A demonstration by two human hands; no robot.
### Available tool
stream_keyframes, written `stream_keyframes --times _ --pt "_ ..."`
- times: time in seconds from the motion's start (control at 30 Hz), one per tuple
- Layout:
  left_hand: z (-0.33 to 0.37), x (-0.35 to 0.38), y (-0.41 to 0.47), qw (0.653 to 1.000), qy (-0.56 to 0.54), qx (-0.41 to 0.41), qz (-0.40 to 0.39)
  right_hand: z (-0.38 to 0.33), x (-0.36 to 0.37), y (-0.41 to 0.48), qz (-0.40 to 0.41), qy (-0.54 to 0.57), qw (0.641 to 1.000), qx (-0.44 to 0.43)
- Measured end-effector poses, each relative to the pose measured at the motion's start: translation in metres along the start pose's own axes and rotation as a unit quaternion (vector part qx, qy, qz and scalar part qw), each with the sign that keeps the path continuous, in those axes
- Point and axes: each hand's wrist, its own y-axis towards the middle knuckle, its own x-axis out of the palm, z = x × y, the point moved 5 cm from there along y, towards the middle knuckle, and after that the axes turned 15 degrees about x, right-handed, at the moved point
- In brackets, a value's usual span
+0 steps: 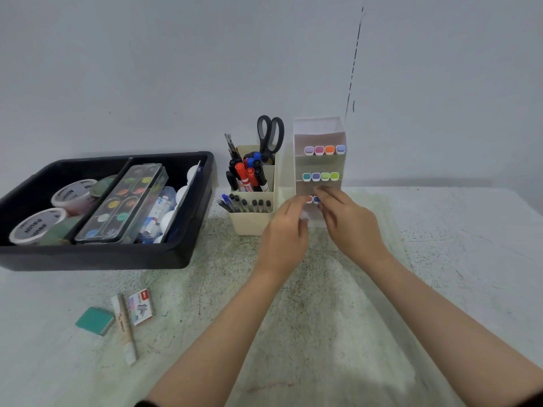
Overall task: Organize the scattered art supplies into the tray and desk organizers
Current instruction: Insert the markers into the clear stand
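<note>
A clear tiered marker organizer (320, 130) stands at the back of the table, with coloured marker caps in its upper two rows. In its third row sit a red-capped marker (308, 198) and a blue-capped marker (316, 199). My left hand (286, 230) is curled in front of that row and pinches a blurred white marker end (305, 215). My right hand (349, 221) has its bent fingertips on the third row beside the blue cap; what they hold is hidden.
A black tray (117, 259) at the left holds tape rolls, a watercolour palette (123, 201) and tubes. A beige pen organizer (252, 224) holds pens, markers and scissors (270, 133). A green eraser (95, 320), a staples box (141, 306) and a pencil (126, 327) lie loose at the front left.
</note>
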Motion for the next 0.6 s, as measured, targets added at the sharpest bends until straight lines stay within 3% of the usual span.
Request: stream_keyframes --times 0.17,0.3,0.47,0.6 --pt "-0.004 -0.048 -0.060 0.998 0.058 -0.001 0.038 0.005 0.000 -0.014 0.020 0.004 0.999 -0.033" --pt "-0.029 -0.101 -0.113 0.981 0.166 -0.084 0.051 0.006 0.003 -0.015 0.012 0.012 1.000 -0.023" --pt "-0.057 -0.165 -0.156 0.903 0.353 -0.219 0.112 0.002 0.007 -0.018 -0.001 0.036 0.999 0.006" --pt "-0.077 -0.185 -0.174 0.842 0.413 -0.342 0.053 0.000 0.007 -0.019 -0.009 0.042 0.999 0.027"
